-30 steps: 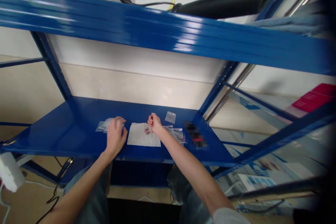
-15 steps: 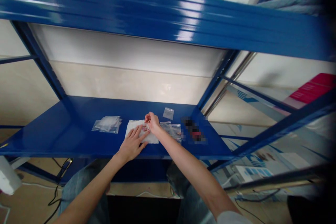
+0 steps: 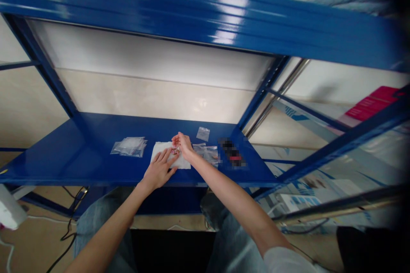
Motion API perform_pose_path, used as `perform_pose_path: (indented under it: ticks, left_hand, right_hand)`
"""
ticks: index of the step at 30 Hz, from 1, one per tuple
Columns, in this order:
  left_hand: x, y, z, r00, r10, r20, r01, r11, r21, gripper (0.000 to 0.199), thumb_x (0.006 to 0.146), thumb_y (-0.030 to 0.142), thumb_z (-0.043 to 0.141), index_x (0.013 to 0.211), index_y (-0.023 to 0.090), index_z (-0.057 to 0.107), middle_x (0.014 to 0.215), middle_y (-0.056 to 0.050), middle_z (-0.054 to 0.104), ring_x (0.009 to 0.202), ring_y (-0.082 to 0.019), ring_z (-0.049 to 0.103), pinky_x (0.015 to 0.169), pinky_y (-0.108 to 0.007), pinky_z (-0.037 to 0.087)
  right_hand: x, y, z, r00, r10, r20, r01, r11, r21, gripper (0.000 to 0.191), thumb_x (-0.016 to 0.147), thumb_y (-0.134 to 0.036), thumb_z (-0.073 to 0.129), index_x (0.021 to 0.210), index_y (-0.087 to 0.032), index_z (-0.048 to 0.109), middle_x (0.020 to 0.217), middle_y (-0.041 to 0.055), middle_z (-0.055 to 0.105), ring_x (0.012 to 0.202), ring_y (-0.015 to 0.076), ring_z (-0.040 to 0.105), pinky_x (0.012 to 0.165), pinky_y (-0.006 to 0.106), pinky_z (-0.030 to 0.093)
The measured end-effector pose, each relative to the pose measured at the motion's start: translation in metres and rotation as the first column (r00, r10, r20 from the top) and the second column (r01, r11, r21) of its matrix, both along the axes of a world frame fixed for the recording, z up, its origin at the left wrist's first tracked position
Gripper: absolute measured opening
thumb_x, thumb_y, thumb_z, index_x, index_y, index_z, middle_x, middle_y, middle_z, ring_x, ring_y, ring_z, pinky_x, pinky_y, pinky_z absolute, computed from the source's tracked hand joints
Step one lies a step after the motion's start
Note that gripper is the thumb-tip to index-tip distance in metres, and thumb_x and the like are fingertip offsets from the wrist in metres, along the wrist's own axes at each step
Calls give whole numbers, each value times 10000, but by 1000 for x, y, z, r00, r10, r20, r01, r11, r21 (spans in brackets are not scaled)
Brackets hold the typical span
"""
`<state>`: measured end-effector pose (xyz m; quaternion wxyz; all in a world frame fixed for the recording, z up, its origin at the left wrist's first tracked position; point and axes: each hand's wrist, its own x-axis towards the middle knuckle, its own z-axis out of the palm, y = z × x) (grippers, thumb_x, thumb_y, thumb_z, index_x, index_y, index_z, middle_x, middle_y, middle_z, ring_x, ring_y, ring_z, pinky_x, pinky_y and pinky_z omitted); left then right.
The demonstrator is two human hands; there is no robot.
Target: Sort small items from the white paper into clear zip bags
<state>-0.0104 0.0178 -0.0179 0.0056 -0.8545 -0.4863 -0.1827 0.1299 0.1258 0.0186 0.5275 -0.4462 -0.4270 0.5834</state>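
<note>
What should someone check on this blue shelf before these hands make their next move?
1. Left hand steadying the white paper: ok, its fingers lie spread on the paper.
2. Right hand holding the small red bits: cannot tell, as it is right above them and its fingers hide the view.
3. Stack of clear plastic bags close at hand: ok, it lies left of the paper, apart from both hands.
4. Small clear bag close at hand: ok, it lies just beyond the paper.
5. Dark object on the blue shelf: cannot tell what it is, as it is blurred.
</note>
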Motion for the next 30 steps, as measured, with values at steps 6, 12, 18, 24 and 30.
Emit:
perform_pose_path:
  ticks: [6, 12, 18, 24, 30]
  left_hand:
    - [-1, 0, -1, 999, -8, 49, 8, 1000, -8, 556, 1015, 503, 388, 1543, 332, 360, 1649, -74, 254, 1506, -310, 264, 1202, -522, 239]
    - [-4, -4, 2, 993, -5, 120, 1, 999, 40, 576, 1019, 435, 392, 1572, 309, 292, 1659, -73, 230, 1523, -308, 214, 1206, -526, 226]
    - [-3, -10, 15, 969, 30, 244, -64, 990, 130, 583, 1001, 323, 414, 1553, 173, 302, 1538, -152, 436, 1480, -304, 301, 1195, -511, 233]
    - [-2, -28, 20, 890, 55, 453, -143, 976, 162, 404, 973, 212, 404, 1365, 174, 495, 1259, -147, 601, 1211, -294, 531, 1014, -457, 406]
    - [18, -105, 15, 890, -33, 456, -31, 991, 132, 419, 942, 153, 419, 1348, 203, 508, 1102, -106, 619, 1062, -266, 561, 932, -428, 426]
  right_hand:
    - [4, -4, 2, 998, 34, 58, -36, 999, 31, 498, 912, -506, 470, 629, -150, 673, 642, 92, 690, 601, 174, 652, 657, 302, 515]
    - [53, 0, 18, 949, -97, 300, 15, 964, 266, 401, 926, -460, 478, 732, -179, 689, 718, 73, 716, 678, 194, 688, 720, 328, 538]
    - [150, -28, 13, 565, -319, 761, -101, 889, 447, 124, 816, -226, 638, 849, -210, 756, 836, 50, 755, 767, 207, 683, 756, 321, 515]
    - [159, -64, -11, 335, -344, 877, -122, 907, 402, 172, 784, -311, 763, 932, -225, 787, 932, 68, 737, 859, 226, 660, 759, 309, 487]
    - [129, -82, 5, 246, -513, 823, -64, 838, 541, 105, 856, -224, 684, 832, -218, 786, 960, 91, 676, 970, 255, 581, 891, 364, 446]
